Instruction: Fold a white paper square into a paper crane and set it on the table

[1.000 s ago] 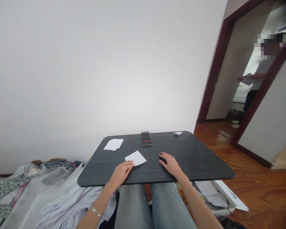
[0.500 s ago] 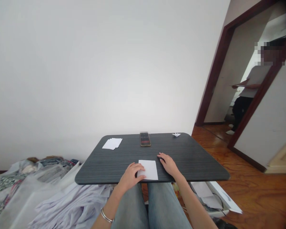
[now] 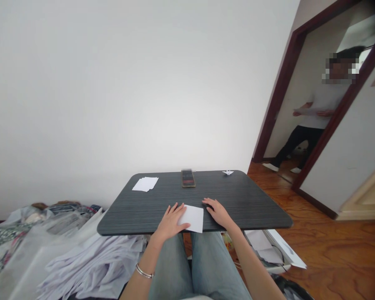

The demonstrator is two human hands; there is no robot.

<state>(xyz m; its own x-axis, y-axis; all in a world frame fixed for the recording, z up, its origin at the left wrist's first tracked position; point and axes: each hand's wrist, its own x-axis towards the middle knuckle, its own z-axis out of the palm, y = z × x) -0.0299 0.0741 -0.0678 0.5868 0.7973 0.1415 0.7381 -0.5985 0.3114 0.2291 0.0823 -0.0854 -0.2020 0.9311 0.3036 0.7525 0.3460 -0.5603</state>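
A white square sheet of paper [image 3: 194,218] lies at the table's near edge, turned slightly. My left hand [image 3: 171,221] rests on its left side with fingers spread, thumb on the lower part and fingertips by the upper left corner. Just right of the sheet, my right hand [image 3: 218,211] lies palm down on the dark table [image 3: 237,200], fingers stretched out and holding nothing. A folded paper crane [image 3: 228,172] sits at the far right of the tabletop. Several loose white sheets [image 3: 145,183] overlap at the far left.
A phone [image 3: 188,179] stands at the table's back middle, against the white wall [image 3: 175,83]. Piled cloth [image 3: 87,264] lies to the left on the floor. Below the table's right side is a box with papers [image 3: 265,250]. A person [image 3: 318,104] steps through the doorway holding something flat.
The sheet has turned slightly clockwise under my left hand, whose fingers have spread more. My right hand stays beside it. The person in the doorway has moved left and forward.
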